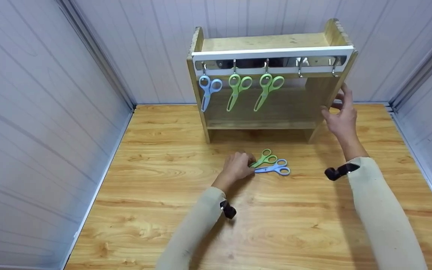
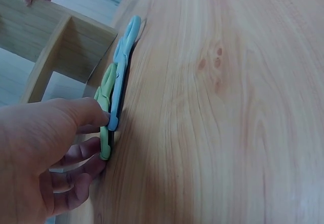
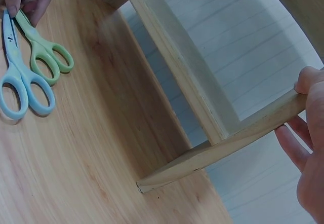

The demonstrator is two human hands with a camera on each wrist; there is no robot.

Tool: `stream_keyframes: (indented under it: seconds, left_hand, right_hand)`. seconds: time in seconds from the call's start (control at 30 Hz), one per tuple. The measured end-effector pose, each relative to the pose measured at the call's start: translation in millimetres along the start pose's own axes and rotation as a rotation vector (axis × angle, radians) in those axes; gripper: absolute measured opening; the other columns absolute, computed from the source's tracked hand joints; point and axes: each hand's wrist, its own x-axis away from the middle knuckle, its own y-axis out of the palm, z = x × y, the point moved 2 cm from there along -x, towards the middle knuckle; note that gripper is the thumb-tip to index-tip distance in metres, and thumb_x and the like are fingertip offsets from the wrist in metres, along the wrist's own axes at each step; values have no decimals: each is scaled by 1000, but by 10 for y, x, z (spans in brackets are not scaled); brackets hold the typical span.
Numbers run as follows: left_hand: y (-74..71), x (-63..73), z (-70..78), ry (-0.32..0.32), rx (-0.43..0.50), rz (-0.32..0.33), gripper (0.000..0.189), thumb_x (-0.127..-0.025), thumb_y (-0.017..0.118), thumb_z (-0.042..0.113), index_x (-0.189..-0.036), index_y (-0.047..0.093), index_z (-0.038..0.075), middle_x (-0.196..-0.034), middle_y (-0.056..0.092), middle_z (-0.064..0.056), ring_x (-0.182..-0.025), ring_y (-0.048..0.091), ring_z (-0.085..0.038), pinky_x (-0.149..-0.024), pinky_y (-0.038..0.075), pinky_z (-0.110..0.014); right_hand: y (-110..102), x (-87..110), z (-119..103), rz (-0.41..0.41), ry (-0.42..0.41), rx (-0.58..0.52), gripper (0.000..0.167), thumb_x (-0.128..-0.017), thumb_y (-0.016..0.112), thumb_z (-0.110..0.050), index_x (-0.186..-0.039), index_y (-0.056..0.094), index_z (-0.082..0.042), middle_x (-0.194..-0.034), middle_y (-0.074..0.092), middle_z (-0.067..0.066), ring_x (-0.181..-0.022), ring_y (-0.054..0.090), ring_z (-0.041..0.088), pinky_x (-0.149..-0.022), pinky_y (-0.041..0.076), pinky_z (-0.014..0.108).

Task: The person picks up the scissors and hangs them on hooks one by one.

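Observation:
On the table lie green scissors (image 1: 264, 159) and blue scissors (image 1: 273, 168), side by side with their handles toward the right. My left hand (image 1: 237, 165) pinches the green pair by its blade end, the thumb right beside the blue blades in the left wrist view. A wooden rack (image 1: 264, 42) stands behind them, and my right hand (image 1: 342, 115) grips its right side panel (image 3: 243, 135), thumb on one face and fingers on the other. Blue scissors (image 1: 207, 92) and two green pairs, the middle one (image 1: 235, 92) and the right one (image 1: 265, 92), hang from the rack's hooks.
A metal hook strip on a white rail (image 1: 276, 70) runs across the rack's front. Its two right hooks, one of them the end hook (image 1: 335, 69), carry nothing. White panel walls (image 1: 43, 112) enclose the wood-grain table (image 1: 156, 157) at the left, back and right.

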Motion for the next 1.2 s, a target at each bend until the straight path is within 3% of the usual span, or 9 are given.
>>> stream_keyframes:
  seconds: [0.2, 0.43, 0.53, 0.8, 0.9, 1.03, 1.2]
  left_hand:
    - [16, -4, -26, 10, 16, 16, 29, -92, 85, 37, -120, 87, 32, -101, 81, 10, -92, 74, -15, -76, 54, -35]
    - [9, 5, -25, -2, 75, 4, 30, -92, 82, 31, -121, 86, 30, -101, 82, 11, -91, 72, -12, -75, 53, -32]
    - [5, 9, -34, -19, 94, -2, 29, -93, 80, 30, -121, 86, 29, -101, 82, 11, -92, 71, -10, -76, 53, -32]
    - [15, -5, -35, -12, 115, -8, 25, -92, 82, 32, -117, 84, 27, -97, 79, 12, -88, 68, -11, -75, 50, -31]
    - [10, -15, -38, -19, 132, -14, 26, -92, 83, 31, -117, 84, 27, -95, 78, 13, -88, 67, -10, -75, 49, -31]
    - [8, -29, -50, -16, 140, -26, 28, -92, 84, 32, -119, 83, 28, -99, 80, 13, -92, 71, -9, -78, 51, -31]
    - [-13, -11, -42, 0, 183, -17, 29, -91, 85, 32, -119, 82, 27, -102, 83, 12, -94, 74, -8, -81, 54, -32]
  right_hand:
    - [7, -8, -1, -9, 1, -13, 89, -106, 70, -10, -179, 23, -31, -163, 60, 20, -138, 67, 37, -93, 53, 13]
    - [16, 5, 4, 29, -58, -29, 85, -104, 71, -9, -177, 30, -27, -149, 68, 19, -111, 63, -2, -88, 52, 9]
    - [19, 2, 21, 23, -80, -23, 85, -104, 71, -9, -177, 31, -25, -144, 69, 20, -105, 61, -7, -86, 53, 8]
    - [4, -3, 103, -40, -32, -5, 89, -103, 71, -8, -178, 26, -23, -145, 65, 24, -108, 59, 2, -86, 52, 7]
    - [-12, -11, 96, -68, -6, 8, 91, -104, 70, -9, -179, 22, -25, -147, 65, 28, -112, 64, 15, -80, 53, 5]
    - [-46, -26, 68, -115, 19, 14, 94, -104, 68, -8, -180, 16, -25, -151, 60, 31, -129, 66, 42, -78, 52, 3]
    - [-68, -70, 74, -161, 46, 18, 97, -103, 67, -6, -180, 13, -27, -155, 56, 34, -139, 62, 53, -79, 51, 4]
